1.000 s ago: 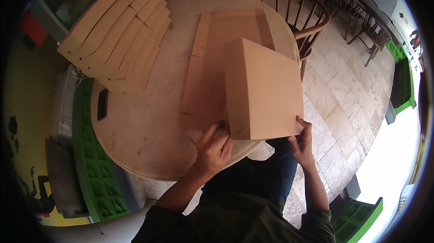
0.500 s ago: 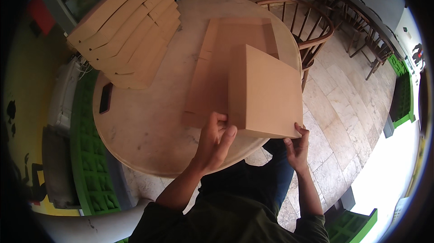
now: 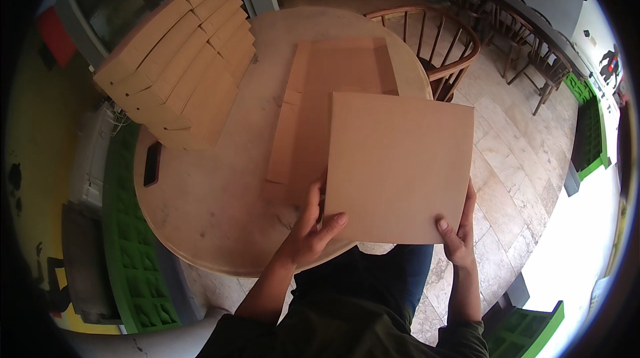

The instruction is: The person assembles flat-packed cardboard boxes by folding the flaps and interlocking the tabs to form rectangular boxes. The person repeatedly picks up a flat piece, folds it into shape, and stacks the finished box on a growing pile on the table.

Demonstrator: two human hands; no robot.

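Between my hands is a square brown cardboard box (image 3: 400, 168), its flat face turned up toward me. My left hand (image 3: 310, 228) grips its near left corner, thumb on the face and fingers along the side. At the near right corner my right hand (image 3: 460, 231) holds it the same way, thumb on top and fingers behind the edge. The box is raised above the table's near right edge and hides its own underside. Partly beneath it lies an unfolded cardboard blank (image 3: 337, 71) with creased side flaps, flat on the table.
Several folded cardboard boxes (image 3: 180, 58) are stacked at the round table's (image 3: 220, 218) far left. A dark phone (image 3: 153, 163) lies by the left rim. A wooden chair (image 3: 460, 58) stands beyond the right side. Green crate-like racks (image 3: 137, 265) line the left floor.
The box has been tilted so that its broad face now looks up at me, its side no longer showing. Both hands have shifted, with thumbs now on that face.
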